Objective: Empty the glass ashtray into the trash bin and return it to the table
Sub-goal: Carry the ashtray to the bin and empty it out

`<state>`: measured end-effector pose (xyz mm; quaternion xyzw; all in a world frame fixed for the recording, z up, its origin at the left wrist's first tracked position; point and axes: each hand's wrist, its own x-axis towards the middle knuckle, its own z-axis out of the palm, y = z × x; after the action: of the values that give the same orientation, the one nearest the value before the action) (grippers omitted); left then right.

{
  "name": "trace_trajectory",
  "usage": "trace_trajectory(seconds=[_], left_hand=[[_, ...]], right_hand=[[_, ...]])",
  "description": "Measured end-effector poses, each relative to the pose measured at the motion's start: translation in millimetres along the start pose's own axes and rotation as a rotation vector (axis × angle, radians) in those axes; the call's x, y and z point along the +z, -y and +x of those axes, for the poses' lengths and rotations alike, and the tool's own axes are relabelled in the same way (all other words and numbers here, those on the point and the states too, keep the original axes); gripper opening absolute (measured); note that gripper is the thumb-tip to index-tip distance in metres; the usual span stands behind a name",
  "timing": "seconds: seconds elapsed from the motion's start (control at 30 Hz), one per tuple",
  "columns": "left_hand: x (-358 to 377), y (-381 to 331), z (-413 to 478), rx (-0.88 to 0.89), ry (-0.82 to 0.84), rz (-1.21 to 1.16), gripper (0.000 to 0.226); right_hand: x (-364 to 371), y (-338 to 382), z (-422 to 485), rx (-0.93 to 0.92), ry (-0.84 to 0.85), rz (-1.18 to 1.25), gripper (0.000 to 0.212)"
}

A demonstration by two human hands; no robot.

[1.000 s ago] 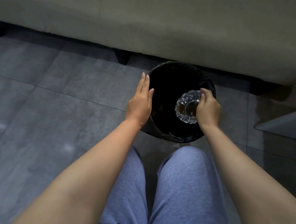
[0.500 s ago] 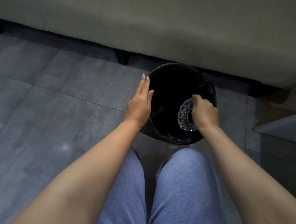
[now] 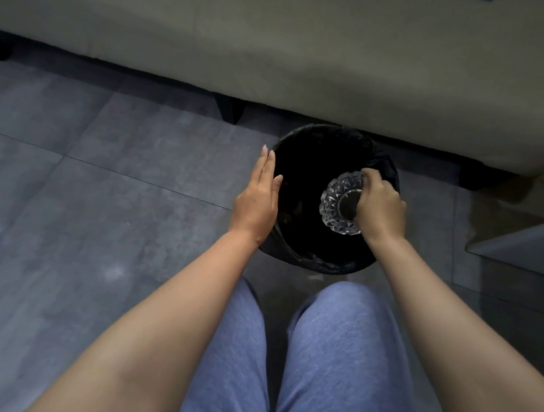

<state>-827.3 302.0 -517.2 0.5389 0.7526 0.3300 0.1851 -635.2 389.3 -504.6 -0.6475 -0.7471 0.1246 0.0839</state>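
Observation:
A round trash bin (image 3: pixel 296 255) lined with a black bag stands on the floor just past my knees. My right hand (image 3: pixel 380 207) grips the cut-glass ashtray (image 3: pixel 336 204) by its right rim and holds it tipped over the bin's mouth, its underside turned toward me. My left hand (image 3: pixel 257 198) lies flat with straight fingers against the bin's left rim. The inside of the bin is too dark to see.
A beige sofa (image 3: pixel 307 47) with dark legs runs across the back, right behind the bin. Grey tiled floor (image 3: pixel 88 193) stretches to the left. A low grey table corner (image 3: pixel 519 245) juts in at the right. My legs in blue trousers (image 3: pixel 317 370) fill the bottom.
My right hand has rolled the ashtray from edge-on back round, so that more of its underside faces me. It stays over the bin. My left hand has kept its place on the rim.

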Motion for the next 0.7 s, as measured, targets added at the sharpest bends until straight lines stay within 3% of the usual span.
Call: trace_trajectory(seconds=[0.13,0.27,0.43,0.7], left_hand=[[-1,2,-2,-0.026,0.011,-0.016,0.052],[-1,8,-4,-0.034,-0.009,-0.034,0.052],[3,16,-7,-0.087,-0.010,-0.055,0.052],[10,24,-10,-0.166,-0.007,-0.066,0.052]], right_hand=[[2,2,-1,0.011,0.087,-0.079,0.045],[-1,-3,0,0.044,-0.053,0.132,0.037],[-3,1,-5,0.106,-0.081,0.418,0.035],[-1,2,-9,0.234,-0.091,0.641,0.031]])
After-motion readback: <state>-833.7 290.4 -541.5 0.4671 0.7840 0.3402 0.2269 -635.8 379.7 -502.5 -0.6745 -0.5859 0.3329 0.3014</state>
